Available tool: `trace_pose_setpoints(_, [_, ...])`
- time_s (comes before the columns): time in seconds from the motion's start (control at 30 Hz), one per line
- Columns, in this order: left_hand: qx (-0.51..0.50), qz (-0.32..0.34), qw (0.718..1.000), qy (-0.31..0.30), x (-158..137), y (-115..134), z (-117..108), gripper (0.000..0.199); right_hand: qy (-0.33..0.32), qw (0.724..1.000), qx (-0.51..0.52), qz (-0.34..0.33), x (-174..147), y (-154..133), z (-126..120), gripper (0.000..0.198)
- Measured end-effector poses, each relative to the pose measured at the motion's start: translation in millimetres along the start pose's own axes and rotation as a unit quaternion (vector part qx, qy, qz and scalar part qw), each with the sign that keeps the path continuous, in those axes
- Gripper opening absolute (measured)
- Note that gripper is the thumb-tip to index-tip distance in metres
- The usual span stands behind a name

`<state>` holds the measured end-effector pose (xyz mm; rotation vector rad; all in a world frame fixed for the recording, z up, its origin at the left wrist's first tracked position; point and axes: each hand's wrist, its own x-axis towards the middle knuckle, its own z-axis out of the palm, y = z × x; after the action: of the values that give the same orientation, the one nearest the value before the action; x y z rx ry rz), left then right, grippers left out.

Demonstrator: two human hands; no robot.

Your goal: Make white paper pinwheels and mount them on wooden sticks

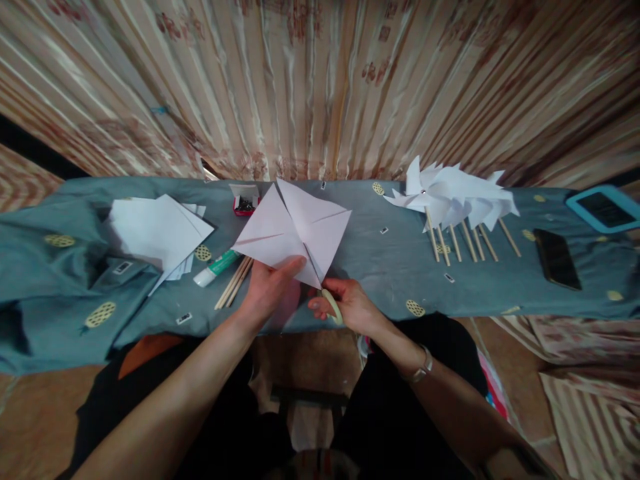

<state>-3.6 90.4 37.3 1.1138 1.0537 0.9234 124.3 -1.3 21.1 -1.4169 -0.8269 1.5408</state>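
A white paper square, turned with a corner toward me, has slits running inward from its corners. My left hand pinches its near left edge, thumb on top and fingers underneath. With my right hand I grip a pair of scissors with pale yellow-green handles. Their blades are at the near corner, partly hidden by the paper, along a slit there. Close to my left hand lie several wooden sticks and a green and white glue stick. Behind the paper's left side stands a small red box of dark pins.
White paper sheets are piled on the left of the cloth-covered table. Several paper pinwheels on sticks lie at right, beside a black phone and a blue-framed tablet. A pleated curtain hangs behind.
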Motion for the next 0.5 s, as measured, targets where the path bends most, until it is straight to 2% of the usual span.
trace_pose_setpoints(0.23, [-0.018, 0.013, 1.000, -0.007, -4.2, 3.8, 2.9, 0.025, -0.008, 1.000, -0.017, -0.016, 2.0, 6.8, -3.8, 0.041])
trace_pose_setpoints(0.5, [-0.048, -0.007, 0.999, 0.016, -6.7, 7.4, 8.1, 0.026, -0.002, 1.000, -0.024, -0.018, 3.1, 7.3, -4.6, 0.043])
